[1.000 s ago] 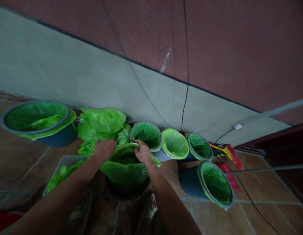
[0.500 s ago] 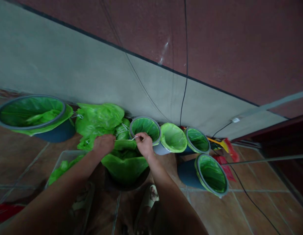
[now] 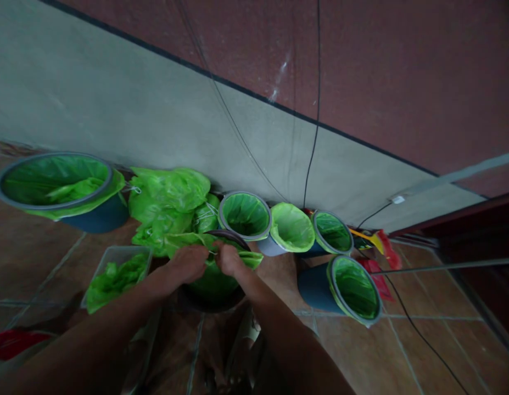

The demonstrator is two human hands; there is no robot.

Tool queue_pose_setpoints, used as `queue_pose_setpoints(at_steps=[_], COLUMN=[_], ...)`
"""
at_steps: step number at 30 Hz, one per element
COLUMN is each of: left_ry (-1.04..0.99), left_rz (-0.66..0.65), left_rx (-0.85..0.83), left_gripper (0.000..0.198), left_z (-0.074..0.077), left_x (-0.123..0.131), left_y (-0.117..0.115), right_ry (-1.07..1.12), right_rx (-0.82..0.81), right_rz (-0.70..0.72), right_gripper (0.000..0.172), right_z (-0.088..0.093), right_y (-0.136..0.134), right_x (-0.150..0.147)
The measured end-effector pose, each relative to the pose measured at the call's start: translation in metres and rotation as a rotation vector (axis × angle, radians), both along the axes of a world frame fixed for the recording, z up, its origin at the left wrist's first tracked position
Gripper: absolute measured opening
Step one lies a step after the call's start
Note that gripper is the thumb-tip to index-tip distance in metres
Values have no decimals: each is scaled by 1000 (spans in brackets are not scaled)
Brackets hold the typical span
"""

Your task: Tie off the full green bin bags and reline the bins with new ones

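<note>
A green bin bag (image 3: 215,281) with a white drawstring (image 3: 213,252) sits in a dark bin (image 3: 227,235) on the floor between my feet. My left hand (image 3: 191,262) is closed on the gathered top edge of the bag. Close beside it, my right hand (image 3: 227,258) is closed on the same edge. The string stretches across the small gap between my fists. Green plastic spreads out past both hands, and the bin's far rim shows behind them. My fingertips are mostly hidden from above.
At the left stands a large lined bin (image 3: 93,216), near filled green bags (image 3: 172,195) against the wall. A clear tub (image 3: 145,258) holds crumpled green bags. Several lined bins, including a tilted one (image 3: 320,288), stand right. A cable (image 3: 427,351) crosses the floor near a red dustpan (image 3: 380,277).
Both hands have moved closer together and lower, drawing the bag's top edge inward. The bin's far rim and more of the clear tub now show.
</note>
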State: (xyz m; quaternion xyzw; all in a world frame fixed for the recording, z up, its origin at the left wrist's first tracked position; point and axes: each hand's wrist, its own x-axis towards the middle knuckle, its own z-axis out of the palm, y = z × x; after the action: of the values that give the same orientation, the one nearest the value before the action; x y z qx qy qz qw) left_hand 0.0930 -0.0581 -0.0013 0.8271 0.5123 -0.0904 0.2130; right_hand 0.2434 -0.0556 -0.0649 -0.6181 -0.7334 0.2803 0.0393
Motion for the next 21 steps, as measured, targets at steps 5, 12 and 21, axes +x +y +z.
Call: queue_pose_setpoints(at_steps=[5, 12, 21], left_ry=[15, -11, -220], left_rz=[43, 99, 135], left_rx=[-27, -63, -100], left_gripper=[42, 26, 27], left_z=[-36, -44, -32], left_x=[-2, -11, -10], left_y=[-4, 9, 21], right_ry=[-16, -13, 121], right_rx=[-9, -69, -158], right_rz=[-12, 3, 76], right_gripper=[43, 44, 54], right_z=[9, 7, 11], right_y=[5, 4, 4], right_x=[3, 2, 5])
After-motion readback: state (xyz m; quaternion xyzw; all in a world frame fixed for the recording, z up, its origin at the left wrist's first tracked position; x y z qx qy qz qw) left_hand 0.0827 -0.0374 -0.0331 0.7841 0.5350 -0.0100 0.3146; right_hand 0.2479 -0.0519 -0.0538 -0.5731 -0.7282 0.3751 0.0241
